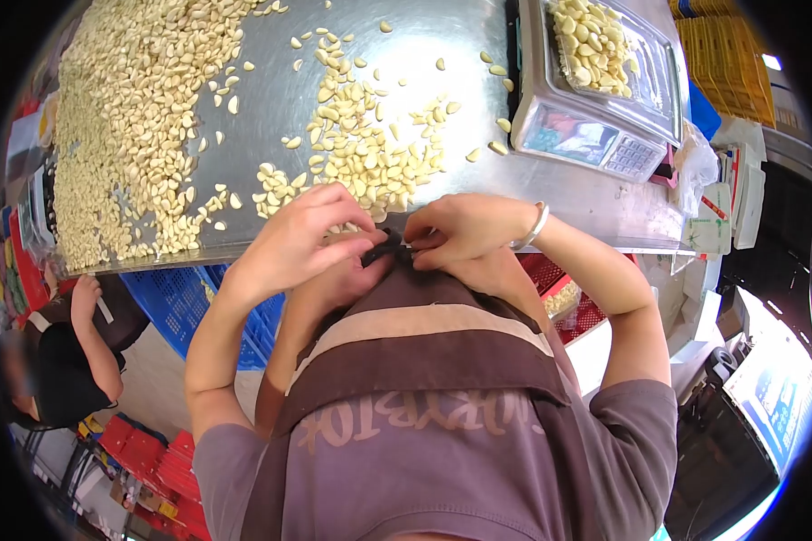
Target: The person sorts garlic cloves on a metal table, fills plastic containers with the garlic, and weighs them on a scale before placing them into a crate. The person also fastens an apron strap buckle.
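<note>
My left hand [320, 230] is at the table's near edge, its fingers closed in a pinch. Facing it, my right hand [469, 230], with a white band [537, 225] at the wrist, has its fingers curled shut. Between the fingertips is a small dark patch beside the brown apron [424, 293]; whether it is apron cloth or a separate thing I cannot tell. Just beyond the hands lies a loose spread of peeled garlic cloves [370, 167] on the metal table [262, 99]. My bare knees show partly beneath both hands.
A large heap of garlic cloves [153, 117] covers the table's left. At right a digital scale [595, 140] bears a clear tray [645, 77] of cloves. Blue crates [176, 311] and a red basket [586, 316] sit below the table. Another person's arm [95, 338] is at left.
</note>
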Demonstrator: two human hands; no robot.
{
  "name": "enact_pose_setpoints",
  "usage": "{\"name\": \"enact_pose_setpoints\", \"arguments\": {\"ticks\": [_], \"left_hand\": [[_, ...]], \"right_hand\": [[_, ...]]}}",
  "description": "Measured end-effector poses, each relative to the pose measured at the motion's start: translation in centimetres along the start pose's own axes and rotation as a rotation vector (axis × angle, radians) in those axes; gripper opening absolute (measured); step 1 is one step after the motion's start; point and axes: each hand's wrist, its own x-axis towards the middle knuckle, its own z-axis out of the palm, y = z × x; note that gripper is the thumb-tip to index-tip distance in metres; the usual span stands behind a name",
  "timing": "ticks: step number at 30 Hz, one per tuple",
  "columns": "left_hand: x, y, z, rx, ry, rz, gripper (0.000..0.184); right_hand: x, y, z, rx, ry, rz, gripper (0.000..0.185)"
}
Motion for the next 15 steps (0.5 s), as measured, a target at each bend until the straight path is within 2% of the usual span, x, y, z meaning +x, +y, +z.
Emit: {"name": "enact_pose_setpoints", "arguments": {"ticks": [2, 5, 8, 11, 14, 15], "left_hand": [[-0.1, -0.1, 0.6, -0.022, -0.044, -0.013, 0.016], [-0.1, -0.9, 1.8, 0.138, 0.028, 0.122, 0.014], [0.3, 0.7, 2.2, 0.311, -0.077, 0.063, 0.014], [0.7, 0.5, 1.9, 0.349, -0.133, 0.091, 0.010], [1.5, -0.5, 1.0, 0.214, -0.304, 0.087, 0.015], [1.8, -0.9, 1.1, 0.224, -0.348, 0.096, 0.016]], "right_hand": [[0.7, -1.2, -0.3, -0.097, -0.083, 0.054, 0.030], [1.8, -1.0, -0.3, -0.157, -0.210, 0.060, 0.030], [1.6, -0.1, 0.2, -0.061, -0.090, -0.040, 0.030], [1.8, -0.7, -0.9, 0.035, -0.191, 0.013, 0.029], [0.7, -1.1, -0.4, 0.122, 0.033, 0.027, 0.029], [1.2, -0.8, -0.3, 0.102, -0.033, 0.047, 0.028]]}}
